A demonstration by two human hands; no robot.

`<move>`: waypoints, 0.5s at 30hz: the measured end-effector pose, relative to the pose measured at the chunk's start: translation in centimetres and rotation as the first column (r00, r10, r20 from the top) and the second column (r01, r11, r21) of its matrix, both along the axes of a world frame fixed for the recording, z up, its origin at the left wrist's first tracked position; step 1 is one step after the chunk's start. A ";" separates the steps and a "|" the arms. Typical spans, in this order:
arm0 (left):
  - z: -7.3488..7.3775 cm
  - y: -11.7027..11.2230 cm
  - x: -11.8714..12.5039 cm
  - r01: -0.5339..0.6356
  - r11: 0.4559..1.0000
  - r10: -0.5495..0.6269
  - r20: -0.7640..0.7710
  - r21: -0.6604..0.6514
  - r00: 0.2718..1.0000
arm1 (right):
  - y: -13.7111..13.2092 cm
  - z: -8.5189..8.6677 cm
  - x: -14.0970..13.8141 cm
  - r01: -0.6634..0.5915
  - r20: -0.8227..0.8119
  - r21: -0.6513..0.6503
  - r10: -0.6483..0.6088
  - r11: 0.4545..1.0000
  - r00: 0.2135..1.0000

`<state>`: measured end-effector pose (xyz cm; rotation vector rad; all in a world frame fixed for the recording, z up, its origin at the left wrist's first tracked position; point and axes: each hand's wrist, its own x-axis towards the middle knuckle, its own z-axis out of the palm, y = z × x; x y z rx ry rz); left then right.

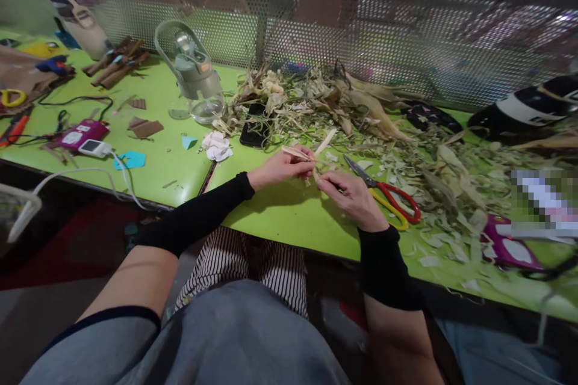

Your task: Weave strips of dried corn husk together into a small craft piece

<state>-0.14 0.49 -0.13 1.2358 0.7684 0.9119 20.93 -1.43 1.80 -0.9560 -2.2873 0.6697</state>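
Note:
Over the green table, my left hand (289, 163) pinches pale strips of dried corn husk (324, 145). One end sticks out to the left of the fingers and another points up and away. My right hand (345, 189) is closed on the near end of the same husk, its thumb and forefinger close to the left fingertips. Just right of the right hand lie scissors (396, 195) with one red and one yellow handle. Behind both hands spreads a heap of husk scraps and shreds (311, 99).
A water bottle (198, 81) stands by a black phone (253, 126) and crumpled paper (217, 145). Purple boxes (83, 133) with cables sit left and right. A dark bottle (519, 108) lies at right. Perforated metal (307, 30) closes off the back.

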 end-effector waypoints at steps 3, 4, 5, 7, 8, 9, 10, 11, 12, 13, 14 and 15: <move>-0.1 0.4 -0.2 -0.095 0.994 0.099 0.093 -0.047 0.991 | 0.1 -0.4 0.0 0.172 -0.094 0.110 -0.162 0.979 0.982; -0.2 0.6 -0.3 -0.124 0.990 0.132 0.120 -0.067 0.984 | 0.1 -0.7 -0.2 0.279 -0.155 0.178 -0.253 0.944 0.955; -0.3 0.7 -0.3 -0.148 0.985 0.159 0.145 -0.086 0.977 | 0.1 -1.0 -0.4 0.375 -0.223 0.248 -0.324 0.893 0.920; -0.6 0.8 -0.2 -0.171 0.980 0.188 0.190 -0.105 0.964 | 0.0 -1.8 -1.0 0.452 -0.287 0.335 -0.367 0.827 0.885; -0.8 0.8 0.0 -0.170 0.980 0.188 0.211 -0.103 0.959 | -0.1 -2.3 -1.4 0.420 -0.267 0.345 -0.341 0.840 0.901; -1.0 0.7 0.2 -0.164 0.982 0.181 0.227 -0.093 0.957 | -0.2 -2.6 -1.8 0.359 -0.209 0.317 -0.304 0.878 0.929; -1.1 0.6 0.4 -0.156 0.985 0.171 0.238 -0.080 0.956 | -0.3 -2.9 -2.2 0.297 -0.146 0.265 -0.266 0.917 0.953; -1.3 0.4 0.7 -0.147 0.987 0.159 0.241 -0.068 0.957 | -0.4 -3.2 -2.6 0.258 -0.099 0.202 -0.243 0.945 0.965; -1.3 0.2 0.9 -0.137 0.989 0.147 0.234 -0.060 0.961 | -0.5 -3.3 -2.9 0.238 -0.069 0.135 -0.230 0.962 0.971; -1.4 0.0 1.1 -0.130 0.990 0.139 0.220 -0.054 0.965 | -0.6 -3.4 -3.1 0.229 -0.060 0.081 -0.224 0.970 0.973; -1.4 -0.2 1.1 -0.128 0.991 0.134 0.201 -0.044 0.970 | -0.7 -3.3 -3.4 0.217 -0.059 0.037 -0.215 0.976 0.975; -1.3 -0.4 1.1 -0.133 0.991 0.137 0.179 -0.030 0.974 | -0.9 -3.2 -3.5 0.193 -0.060 0.002 -0.192 0.981 0.979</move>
